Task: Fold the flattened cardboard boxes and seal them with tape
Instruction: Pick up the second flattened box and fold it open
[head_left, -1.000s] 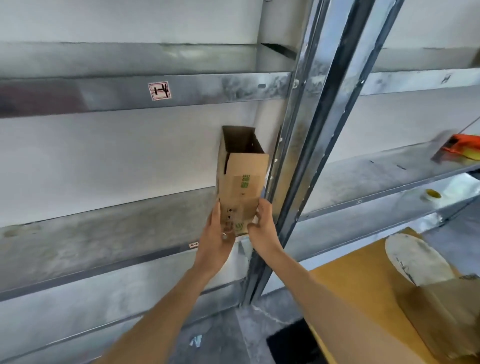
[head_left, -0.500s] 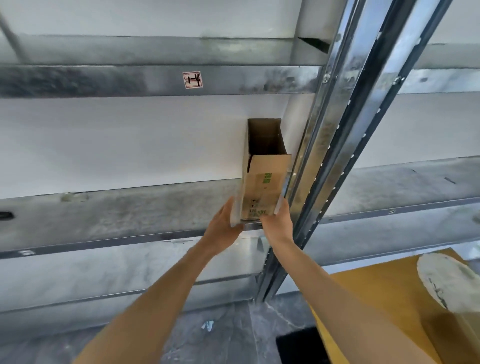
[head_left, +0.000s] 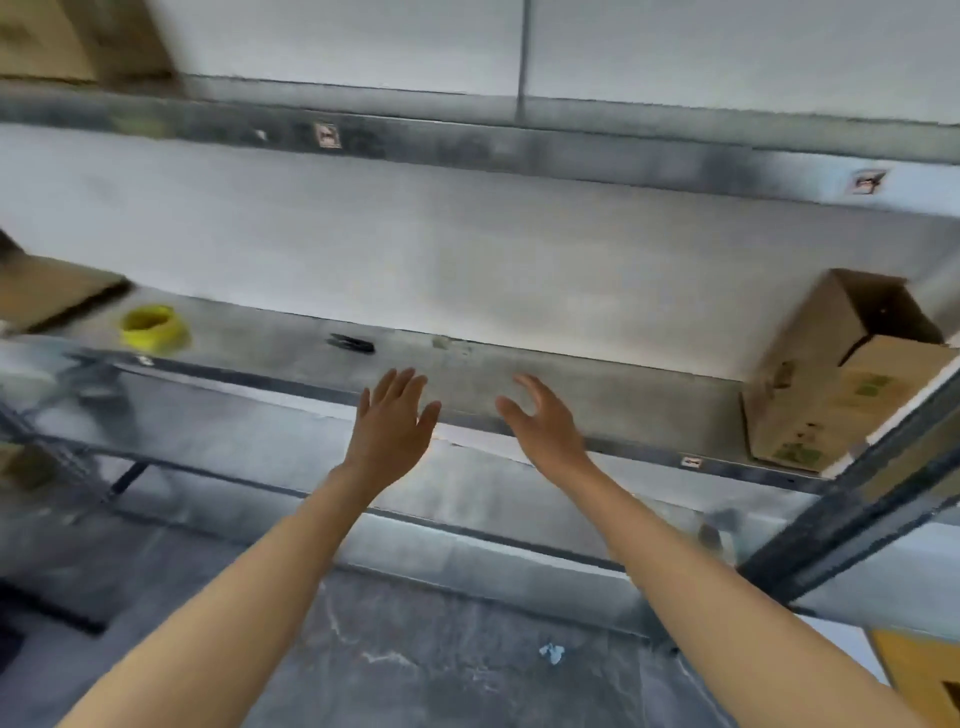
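The box (head_left: 810, 384), just released, stands open-topped on the shelf (head_left: 623, 384) at right. The left hand (head_left: 392, 415) and right hand (head_left: 540, 421) hover empty, fingers spread; another box is probably next.

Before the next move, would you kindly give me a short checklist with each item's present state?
1. Left hand empty: ok.
2. Right hand empty: ok.
3. Folded box stands on the shelf, apart from both hands: ok.
4. Box top sealed: not ok, it is open.
5. Box bottom taped: cannot tell.
6. Yellow tape roll on the shelf, to the left: ok.
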